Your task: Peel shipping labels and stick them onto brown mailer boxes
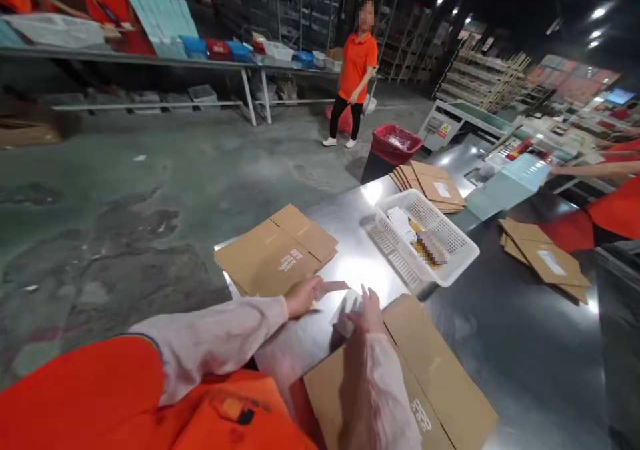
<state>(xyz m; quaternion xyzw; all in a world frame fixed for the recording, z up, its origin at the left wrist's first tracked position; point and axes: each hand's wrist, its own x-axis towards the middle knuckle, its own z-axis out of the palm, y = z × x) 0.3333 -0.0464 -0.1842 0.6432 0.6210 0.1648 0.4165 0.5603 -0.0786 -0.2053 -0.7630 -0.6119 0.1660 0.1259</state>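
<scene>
My left hand (303, 297) is closed in a pinch on a small pale slip of paper (333, 287) at the near edge of a stack of flattened cardboard boxes (273, 253). My right hand (367, 310) has its fingers partly raised and touches a thin white sheet (345, 320) on the shiny metal table (500, 330). Its forearm rests on another flattened cardboard box (425, 370) close to me. Both arms wear pale sleeves over an orange vest.
A white perforated basket (453, 263) with papers stands past my hands. More flat boxes lie at the far end (430, 185) and at the right (547, 258). A red-lined bin (395, 145), a person in orange (356, 70), and a co-worker's arm (595, 169) are nearby.
</scene>
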